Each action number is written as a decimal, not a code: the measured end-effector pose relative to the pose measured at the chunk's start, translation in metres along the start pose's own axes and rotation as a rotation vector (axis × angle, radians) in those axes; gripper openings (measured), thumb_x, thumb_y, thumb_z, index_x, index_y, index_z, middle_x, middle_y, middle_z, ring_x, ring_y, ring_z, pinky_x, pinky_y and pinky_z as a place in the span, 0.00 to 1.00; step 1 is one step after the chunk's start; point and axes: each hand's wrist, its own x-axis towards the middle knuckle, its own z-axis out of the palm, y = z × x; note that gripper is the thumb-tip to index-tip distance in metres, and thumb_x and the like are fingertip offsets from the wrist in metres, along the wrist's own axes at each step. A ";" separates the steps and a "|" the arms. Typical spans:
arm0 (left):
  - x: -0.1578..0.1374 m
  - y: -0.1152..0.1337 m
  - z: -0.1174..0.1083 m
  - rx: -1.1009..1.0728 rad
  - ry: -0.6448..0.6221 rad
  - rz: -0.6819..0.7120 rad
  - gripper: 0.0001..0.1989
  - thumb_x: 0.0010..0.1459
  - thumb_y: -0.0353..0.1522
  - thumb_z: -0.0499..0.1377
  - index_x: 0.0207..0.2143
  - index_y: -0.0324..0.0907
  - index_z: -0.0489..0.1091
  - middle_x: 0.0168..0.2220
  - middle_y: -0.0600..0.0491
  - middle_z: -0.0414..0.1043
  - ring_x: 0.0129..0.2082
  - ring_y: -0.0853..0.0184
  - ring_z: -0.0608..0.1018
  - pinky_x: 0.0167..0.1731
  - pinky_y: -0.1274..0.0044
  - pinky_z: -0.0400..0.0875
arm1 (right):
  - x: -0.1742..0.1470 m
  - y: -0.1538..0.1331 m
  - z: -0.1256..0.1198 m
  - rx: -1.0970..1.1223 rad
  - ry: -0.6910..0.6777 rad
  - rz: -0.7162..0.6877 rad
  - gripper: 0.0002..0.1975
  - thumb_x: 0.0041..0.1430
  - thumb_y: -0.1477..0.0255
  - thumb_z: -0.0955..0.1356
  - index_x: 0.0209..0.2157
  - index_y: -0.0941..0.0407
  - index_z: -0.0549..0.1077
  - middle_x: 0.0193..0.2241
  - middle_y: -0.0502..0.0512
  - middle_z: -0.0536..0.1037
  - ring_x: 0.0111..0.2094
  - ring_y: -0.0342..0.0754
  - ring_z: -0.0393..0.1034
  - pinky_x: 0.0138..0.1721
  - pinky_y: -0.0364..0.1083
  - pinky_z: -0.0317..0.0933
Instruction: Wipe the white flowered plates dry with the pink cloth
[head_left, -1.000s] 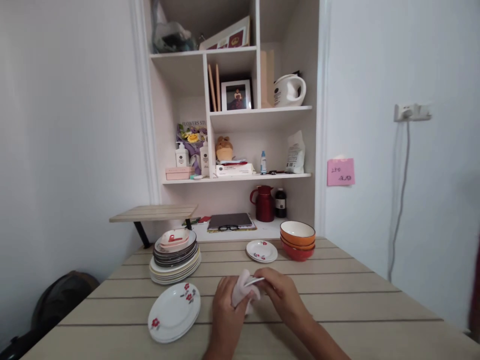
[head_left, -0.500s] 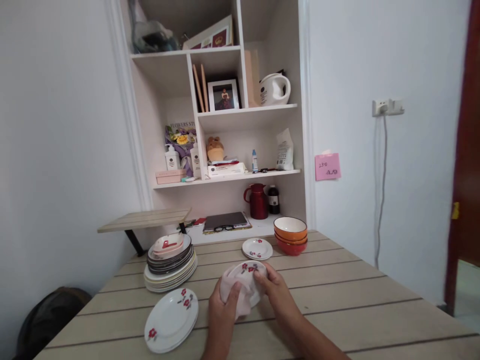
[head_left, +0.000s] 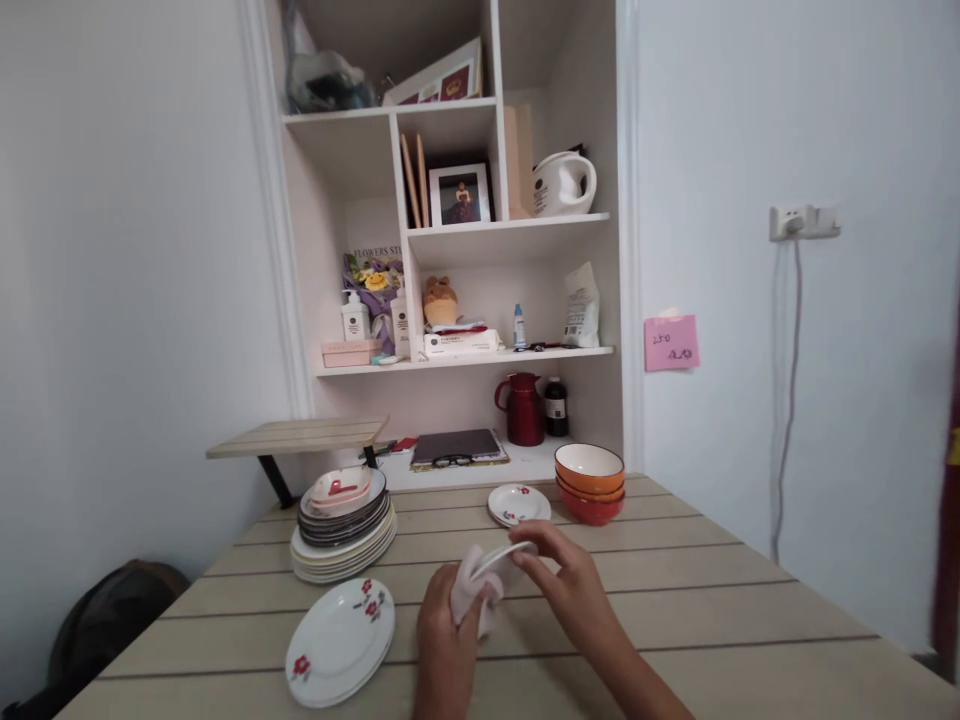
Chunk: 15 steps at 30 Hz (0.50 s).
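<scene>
Above the front of the table, a small white plate [head_left: 504, 556] is tilted nearly edge-on between my two hands. My left hand [head_left: 450, 612] is closed around a pale pink cloth [head_left: 471, 590], which wraps the plate's left edge. The fingers of my right hand [head_left: 559, 578] pinch the plate's upper right rim. The plate's face is mostly hidden at this angle. Just beyond my hands lie small flowered plates [head_left: 519, 503], stacked. To the left of my left hand are larger white plates [head_left: 341, 640] with red flowers, also stacked.
A tall stack of plates [head_left: 345, 545], topped by small square dishes [head_left: 341, 487], stands at the back left beside a raised wooden shelf [head_left: 300, 437]. Orange and red bowls [head_left: 590, 485] are stacked at the back right. Behind them, a red jug [head_left: 523, 410] stands in the shelving.
The small plate has turned from showing its flowered face to nearly edge-on. My right hand has shifted to its upper rim. The camera view has swung slightly left.
</scene>
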 end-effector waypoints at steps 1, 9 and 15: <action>-0.001 -0.001 0.000 0.033 0.007 0.048 0.17 0.54 0.42 0.61 0.41 0.41 0.76 0.36 0.47 0.79 0.37 0.59 0.79 0.40 0.70 0.73 | 0.000 -0.002 -0.002 -0.051 -0.017 -0.047 0.08 0.58 0.66 0.68 0.38 0.54 0.76 0.37 0.57 0.79 0.40 0.53 0.73 0.43 0.48 0.65; -0.004 0.004 -0.003 0.044 -0.165 0.115 0.15 0.59 0.39 0.57 0.45 0.42 0.72 0.41 0.47 0.76 0.43 0.59 0.77 0.45 0.69 0.71 | -0.004 -0.006 0.001 -0.297 -0.173 -0.182 0.07 0.62 0.69 0.64 0.34 0.54 0.74 0.34 0.55 0.78 0.36 0.50 0.72 0.39 0.45 0.64; -0.007 0.000 -0.001 -0.114 -0.151 -0.012 0.30 0.63 0.43 0.50 0.64 0.41 0.52 0.62 0.40 0.60 0.60 0.58 0.66 0.59 0.64 0.57 | -0.004 -0.002 0.000 -0.311 -0.191 -0.119 0.10 0.62 0.68 0.64 0.29 0.55 0.72 0.27 0.52 0.75 0.29 0.47 0.69 0.32 0.43 0.61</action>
